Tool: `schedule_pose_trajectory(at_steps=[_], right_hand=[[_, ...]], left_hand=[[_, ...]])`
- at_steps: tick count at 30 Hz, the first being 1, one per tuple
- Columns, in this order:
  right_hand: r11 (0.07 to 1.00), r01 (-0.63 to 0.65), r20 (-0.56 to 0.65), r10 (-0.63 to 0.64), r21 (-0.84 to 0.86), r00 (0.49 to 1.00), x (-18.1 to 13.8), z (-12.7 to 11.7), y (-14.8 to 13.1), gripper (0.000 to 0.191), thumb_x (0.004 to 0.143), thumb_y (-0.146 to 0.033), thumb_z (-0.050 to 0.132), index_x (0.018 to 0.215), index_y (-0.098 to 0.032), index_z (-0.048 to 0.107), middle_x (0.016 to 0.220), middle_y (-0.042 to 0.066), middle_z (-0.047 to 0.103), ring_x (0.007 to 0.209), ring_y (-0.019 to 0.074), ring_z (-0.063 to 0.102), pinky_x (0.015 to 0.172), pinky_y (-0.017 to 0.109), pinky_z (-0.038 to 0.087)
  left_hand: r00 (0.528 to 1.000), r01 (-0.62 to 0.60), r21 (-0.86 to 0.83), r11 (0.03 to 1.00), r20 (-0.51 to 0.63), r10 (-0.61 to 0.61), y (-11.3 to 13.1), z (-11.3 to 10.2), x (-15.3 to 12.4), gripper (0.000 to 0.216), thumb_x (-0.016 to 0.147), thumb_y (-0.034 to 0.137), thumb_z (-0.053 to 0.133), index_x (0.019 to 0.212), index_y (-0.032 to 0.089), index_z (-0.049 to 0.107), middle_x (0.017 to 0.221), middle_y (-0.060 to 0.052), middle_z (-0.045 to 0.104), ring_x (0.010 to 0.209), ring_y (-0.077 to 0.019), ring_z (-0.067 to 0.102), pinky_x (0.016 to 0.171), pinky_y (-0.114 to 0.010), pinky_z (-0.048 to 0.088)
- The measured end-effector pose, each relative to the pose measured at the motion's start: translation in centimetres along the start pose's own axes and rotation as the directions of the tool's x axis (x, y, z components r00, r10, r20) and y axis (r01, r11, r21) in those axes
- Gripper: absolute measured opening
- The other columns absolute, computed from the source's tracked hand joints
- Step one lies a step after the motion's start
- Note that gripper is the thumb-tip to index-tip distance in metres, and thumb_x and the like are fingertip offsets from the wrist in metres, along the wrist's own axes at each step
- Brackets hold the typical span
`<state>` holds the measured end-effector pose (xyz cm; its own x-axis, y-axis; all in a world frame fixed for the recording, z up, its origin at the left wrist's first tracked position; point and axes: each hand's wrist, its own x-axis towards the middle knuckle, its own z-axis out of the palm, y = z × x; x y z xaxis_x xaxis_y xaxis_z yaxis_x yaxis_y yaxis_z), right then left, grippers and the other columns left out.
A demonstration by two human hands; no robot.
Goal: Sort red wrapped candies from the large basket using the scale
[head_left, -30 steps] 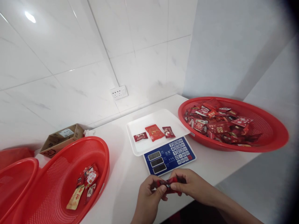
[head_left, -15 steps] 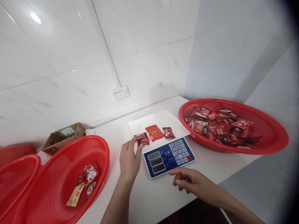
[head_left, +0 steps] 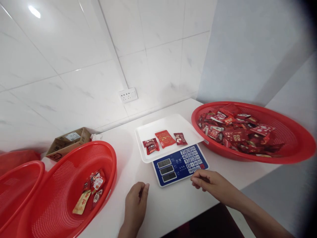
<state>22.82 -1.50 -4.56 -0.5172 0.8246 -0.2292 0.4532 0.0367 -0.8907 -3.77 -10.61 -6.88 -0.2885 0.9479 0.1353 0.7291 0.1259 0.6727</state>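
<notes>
A blue-faced scale with a white weighing tray stands on the white counter. Several red candy packets lie on the tray; the leftmost one rests near its front left. My left hand hovers over the counter in front of the scale, fingers loosely curled, holding nothing. My right hand rests by the scale's front right corner, fingers curled, with nothing visible in it.
A big red basket heaped with red candy packets sits at the right. A red basket at the left holds a few packets, beside another red basket. A cardboard box and a wall socket lie behind.
My left hand laid a red packet on the tray's left side, let go and drew back toward me. My right hand shifted slightly toward the scale's right corner.
</notes>
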Motion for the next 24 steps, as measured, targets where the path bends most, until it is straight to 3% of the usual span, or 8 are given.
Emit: schedule_pose_trajectory(at_steps=[9, 16, 20, 24], right_hand=[[0.998, 0.020, 0.040, -0.018, -0.051, 0.999, -0.3, 0.7, 0.4, 0.031, 0.085, -0.044, 0.043, 0.076, -0.019, 0.059, 0.073, 0.002, 0.061, 0.069, 0.0156, 0.055, 0.063, 0.026, 0.044], [0.997, 0.019, 0.002, -0.019, -0.073, 1.000, -0.6, 0.2, 0.7, 0.026, 0.084, -0.040, 0.046, 0.081, -0.020, 0.061, 0.075, 0.001, 0.062, 0.070, 0.0158, 0.057, 0.064, 0.025, 0.045], [0.994, 0.061, -0.144, -0.073, -0.089, 0.987, -0.6, -1.8, -0.5, 0.026, 0.083, -0.041, 0.047, 0.082, -0.021, 0.063, 0.075, 0.001, 0.064, 0.071, 0.0164, 0.058, 0.064, 0.026, 0.045], [0.976, 0.086, -0.356, -0.154, -0.200, 0.922, -0.6, -6.5, -2.2, 0.027, 0.083, -0.042, 0.047, 0.085, -0.022, 0.064, 0.081, 0.002, 0.067, 0.076, 0.0188, 0.060, 0.069, 0.029, 0.046]], left_hand=[[0.992, -0.117, 0.000, 0.993, 0.055, 0.117, 1.9, 1.1, 0.9, 0.031, 0.089, 0.037, 0.038, 0.065, 0.020, 0.049, 0.060, 0.001, 0.054, 0.056, -0.0132, 0.051, 0.054, -0.022, 0.039], [0.984, -0.135, -0.006, 0.991, 0.114, 0.134, 1.6, 2.0, 0.3, 0.029, 0.089, 0.037, 0.039, 0.072, 0.020, 0.055, 0.066, -0.001, 0.060, 0.060, -0.0143, 0.055, 0.057, -0.023, 0.042], [0.991, -0.113, -0.071, 0.991, 0.065, 0.117, 1.2, 2.3, 0.2, 0.029, 0.087, 0.041, 0.041, 0.074, 0.021, 0.058, 0.068, -0.001, 0.062, 0.059, -0.0151, 0.056, 0.058, -0.025, 0.044], [0.997, -0.072, -0.152, 0.986, -0.019, 0.070, 0.7, 2.9, 0.6, 0.032, 0.083, 0.048, 0.046, 0.073, 0.022, 0.061, 0.066, -0.001, 0.062, 0.057, -0.0157, 0.054, 0.058, -0.025, 0.044]])
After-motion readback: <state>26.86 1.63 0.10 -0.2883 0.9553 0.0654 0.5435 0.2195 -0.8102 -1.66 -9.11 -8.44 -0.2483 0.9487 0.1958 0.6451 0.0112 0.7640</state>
